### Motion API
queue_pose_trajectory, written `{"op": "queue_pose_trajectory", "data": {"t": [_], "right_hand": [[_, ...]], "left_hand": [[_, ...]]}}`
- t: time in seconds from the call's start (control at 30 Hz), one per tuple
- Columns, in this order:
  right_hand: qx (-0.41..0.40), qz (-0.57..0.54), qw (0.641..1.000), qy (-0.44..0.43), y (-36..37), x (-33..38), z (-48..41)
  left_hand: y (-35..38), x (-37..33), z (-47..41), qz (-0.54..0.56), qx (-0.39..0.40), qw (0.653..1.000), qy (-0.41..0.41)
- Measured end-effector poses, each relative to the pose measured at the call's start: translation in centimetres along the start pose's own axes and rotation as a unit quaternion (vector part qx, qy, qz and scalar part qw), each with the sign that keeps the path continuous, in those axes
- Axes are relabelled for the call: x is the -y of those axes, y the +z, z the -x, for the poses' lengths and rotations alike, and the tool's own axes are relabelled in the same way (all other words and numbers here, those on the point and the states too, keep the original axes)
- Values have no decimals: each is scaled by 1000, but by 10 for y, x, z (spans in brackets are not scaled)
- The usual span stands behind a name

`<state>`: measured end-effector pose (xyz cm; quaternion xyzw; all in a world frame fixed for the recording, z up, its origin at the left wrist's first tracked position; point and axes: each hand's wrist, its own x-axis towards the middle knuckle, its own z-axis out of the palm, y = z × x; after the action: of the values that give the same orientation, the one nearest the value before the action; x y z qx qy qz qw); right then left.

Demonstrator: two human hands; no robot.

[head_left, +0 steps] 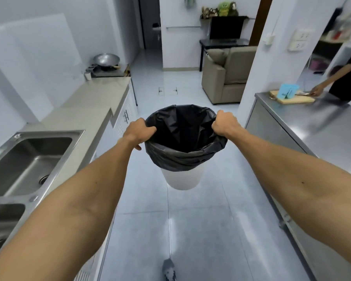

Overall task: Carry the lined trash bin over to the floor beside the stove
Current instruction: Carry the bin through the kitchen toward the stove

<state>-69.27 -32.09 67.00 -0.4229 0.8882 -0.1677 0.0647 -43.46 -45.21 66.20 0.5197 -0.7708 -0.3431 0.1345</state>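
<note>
The trash bin (pixel 182 177) hung upright above the floor (pixel 201 230), mouth up, long axis vertical; left hand (pixel 139 130) and right hand (pixel 224 123) clenched on opposite sides of its black-lined rim.

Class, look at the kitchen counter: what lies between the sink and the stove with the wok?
In the head view, only bare grey countertop separates the sink from the stove; a small cup stands beside the stove.
</note>
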Motion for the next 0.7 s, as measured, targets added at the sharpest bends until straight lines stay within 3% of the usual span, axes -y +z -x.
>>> {"op": "queue_pose_trajectory", "data": {"t": [0.3, 0.7], "right_hand": [[-12, -45, 999, 15, 6, 15, -216], [-37, -69, 997, 17, 15, 8, -468]], "left_hand": [[-18, -55, -211, 34, -44, 997, 53], [-7, -130, -458, 88, -35, 993, 65]]}}
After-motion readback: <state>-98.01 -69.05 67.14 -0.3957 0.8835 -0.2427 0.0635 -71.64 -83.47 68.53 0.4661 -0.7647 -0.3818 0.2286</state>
